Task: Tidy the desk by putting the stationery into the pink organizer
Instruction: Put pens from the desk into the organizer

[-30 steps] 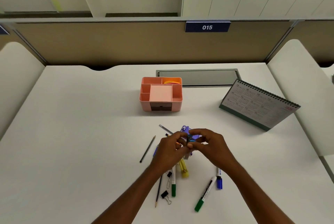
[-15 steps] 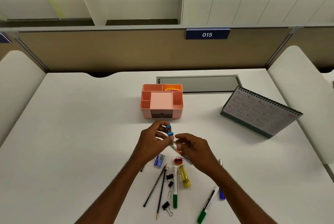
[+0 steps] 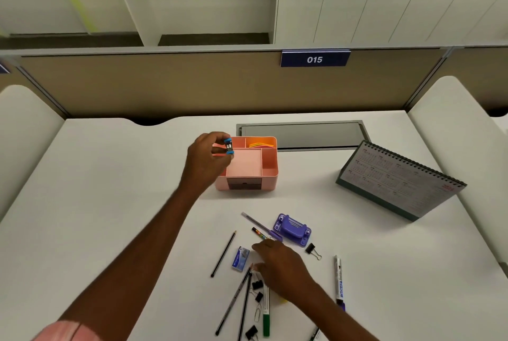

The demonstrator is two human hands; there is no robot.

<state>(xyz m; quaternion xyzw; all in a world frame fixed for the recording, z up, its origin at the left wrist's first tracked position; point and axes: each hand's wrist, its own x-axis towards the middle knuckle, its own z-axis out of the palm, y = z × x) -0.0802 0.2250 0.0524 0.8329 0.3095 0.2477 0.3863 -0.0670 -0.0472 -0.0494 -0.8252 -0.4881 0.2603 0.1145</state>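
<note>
The pink organizer (image 3: 268, 173) stands mid-desk with orange and yellow notes in its back compartment. My left hand (image 3: 204, 160) pinches a small blue sharpener (image 3: 228, 146) over the organizer's left rear compartments. My right hand (image 3: 280, 265) hovers low over the loose stationery near the front, fingers relaxed and holding nothing. Around it lie a purple stapler (image 3: 292, 229), a purple pen (image 3: 261, 226), a patterned pencil (image 3: 259, 233), a blue staple box (image 3: 241, 258), black pencils (image 3: 223, 254), binder clips (image 3: 313, 250), a green marker (image 3: 266, 316) and a blue marker (image 3: 338, 280).
A green-backed desk calendar (image 3: 398, 178) stands to the right of the organizer. A grey cable hatch (image 3: 302, 136) lies behind it. A tan partition (image 3: 165, 85) closes the desk's back. White padded side panels flank the desk.
My left hand has carried the blue sharpener from the pile up to the organizer. My right hand has let go and dropped back over the loose stationery.
</note>
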